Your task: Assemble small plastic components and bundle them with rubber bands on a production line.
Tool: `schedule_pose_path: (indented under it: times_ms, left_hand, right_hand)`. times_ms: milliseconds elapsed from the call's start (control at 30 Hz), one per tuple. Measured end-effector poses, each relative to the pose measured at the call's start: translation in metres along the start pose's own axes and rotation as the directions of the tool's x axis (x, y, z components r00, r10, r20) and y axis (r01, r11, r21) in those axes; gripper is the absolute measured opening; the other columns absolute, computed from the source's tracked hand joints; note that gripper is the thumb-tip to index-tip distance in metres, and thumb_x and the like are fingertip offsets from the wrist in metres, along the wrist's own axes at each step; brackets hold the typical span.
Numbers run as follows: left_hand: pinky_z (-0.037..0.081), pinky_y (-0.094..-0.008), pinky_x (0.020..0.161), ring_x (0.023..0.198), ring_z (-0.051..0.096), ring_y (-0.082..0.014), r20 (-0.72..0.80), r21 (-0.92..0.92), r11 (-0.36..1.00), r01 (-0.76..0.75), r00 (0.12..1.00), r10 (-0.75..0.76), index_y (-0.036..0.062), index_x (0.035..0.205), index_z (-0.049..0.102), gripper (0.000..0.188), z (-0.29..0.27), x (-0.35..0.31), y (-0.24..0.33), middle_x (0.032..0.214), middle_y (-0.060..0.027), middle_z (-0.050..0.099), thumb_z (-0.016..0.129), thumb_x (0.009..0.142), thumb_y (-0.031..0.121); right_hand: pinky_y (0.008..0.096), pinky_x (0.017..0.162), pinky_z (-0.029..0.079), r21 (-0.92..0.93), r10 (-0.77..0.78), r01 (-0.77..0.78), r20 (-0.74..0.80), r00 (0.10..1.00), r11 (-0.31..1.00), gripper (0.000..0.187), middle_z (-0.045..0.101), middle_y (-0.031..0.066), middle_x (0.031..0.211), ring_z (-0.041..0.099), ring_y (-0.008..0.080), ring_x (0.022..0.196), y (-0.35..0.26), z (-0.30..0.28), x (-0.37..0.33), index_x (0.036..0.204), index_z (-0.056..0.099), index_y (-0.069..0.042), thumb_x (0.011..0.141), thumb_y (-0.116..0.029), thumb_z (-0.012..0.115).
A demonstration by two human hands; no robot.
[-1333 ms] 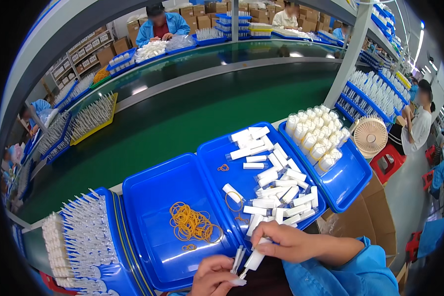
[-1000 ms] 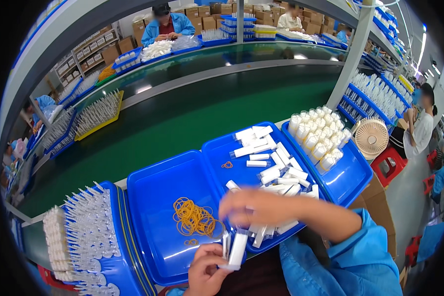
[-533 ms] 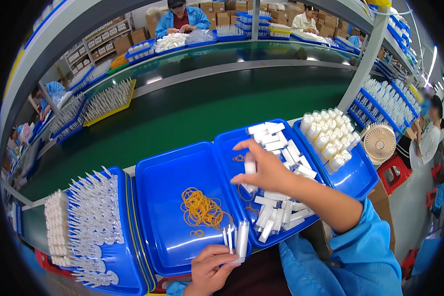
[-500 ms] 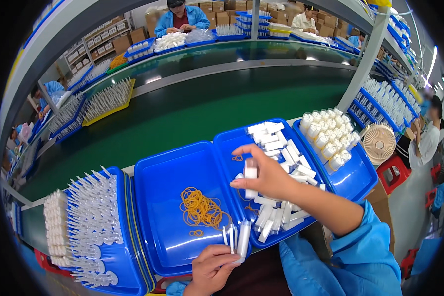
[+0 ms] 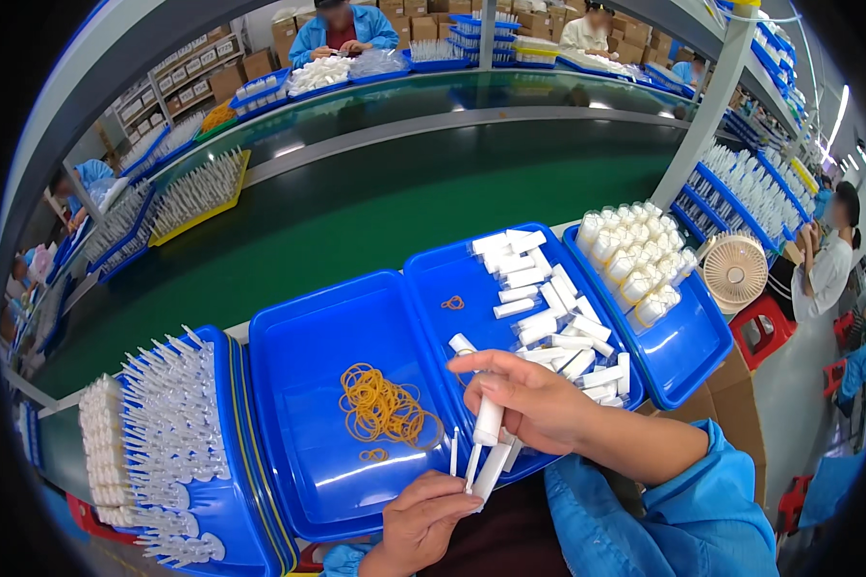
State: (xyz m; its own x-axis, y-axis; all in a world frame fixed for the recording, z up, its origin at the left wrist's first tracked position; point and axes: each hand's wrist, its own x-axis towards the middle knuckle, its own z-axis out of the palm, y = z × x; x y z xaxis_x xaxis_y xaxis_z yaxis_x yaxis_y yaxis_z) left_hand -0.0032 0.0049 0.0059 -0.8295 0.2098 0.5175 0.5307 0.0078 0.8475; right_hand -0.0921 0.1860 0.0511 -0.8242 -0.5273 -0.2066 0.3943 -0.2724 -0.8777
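Near the front edge of the trays, my left hand [image 5: 421, 524] pinches a small bunch of thin white sticks [image 5: 472, 465] with a white tube [image 5: 492, 473] beside them. Just above, my right hand [image 5: 539, 402] grips another white cylinder [image 5: 489, 423], tilted, its lower end close to the tops of the sticks; whether they touch I cannot tell. My right index finger stretches out to the left. Under that hand lies a blue tray [image 5: 443, 264] of loose white cylinders [image 5: 573, 341]. Brown rubber bands [image 5: 385, 409] are heaped in the neighbouring blue tray [image 5: 308, 332].
To the left, stacked blue trays hold clear-and-white pointed pieces [image 5: 178, 423]. Banded bundles of white cylinders [image 5: 637, 255] fill part of a tray at right, near a beige fan [image 5: 734, 272]. A green conveyor [image 5: 356, 221] runs behind; a person [image 5: 342, 34] works across it.
My right hand has come down toward my left, bringing its white cylinder from upright above the tray to a tilt over the sticks. My left hand stays nearly in place, still holding its bunch.
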Motion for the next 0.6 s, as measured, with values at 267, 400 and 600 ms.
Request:
schedule_pose_path:
  times_ms: [267, 400, 600]
  left_hand:
    - [0.045, -0.0285, 0.058, 0.065, 0.056, -0.0218, 0.094, 0.050, 0.997, 0.065, 0.993, -0.070, 0.0045, 0.080, 0.066, 0.010, -0.001, 0.001, 0.001, 0.080, -0.0095, 0.060, 0.063, 0.074, -0.003]
    - [0.044, -0.0282, 0.056, 0.063, 0.054, -0.0214, 0.118, 0.036, 0.998, 0.057, 0.991, -0.061, 0.0049, 0.078, 0.067, 0.013, 0.002, -0.003, -0.002, 0.080, -0.0087, 0.059, 0.061, 0.073, -0.005]
    - [0.045, -0.0338, 0.071, 0.076, 0.058, -0.0283, 0.141, 0.004, 0.996, 0.094, 0.986, -0.093, 0.0046, 0.081, 0.066, 0.012, -0.001, -0.006, -0.001, 0.086, -0.0118, 0.060, 0.064, 0.071, -0.002]
  right_hand:
    - [0.0271, 0.061, 0.041, -0.669, -0.011, 0.001, -0.011, 1.000, 0.743, 0.023, 0.056, 0.0062, 0.077, 0.052, 0.0125, 0.070, -0.019, -0.004, -0.019, 0.093, 0.043, -0.005, 0.092, -0.027, 0.046]
    - [0.0314, 0.065, 0.041, -0.619, -0.003, 0.000, -0.003, 1.000, 0.785, 0.022, 0.057, 0.0074, 0.074, 0.052, 0.0164, 0.066, -0.016, -0.004, -0.024, 0.093, 0.043, -0.006, 0.090, -0.026, 0.049]
    - [0.0429, 0.074, 0.036, -0.921, -0.331, 0.299, 0.209, 0.920, 0.249, 0.017, 0.056, 0.0108, 0.070, 0.053, 0.0288, 0.068, -0.012, 0.006, -0.034, 0.090, 0.046, -0.006, 0.088, -0.022, 0.052]
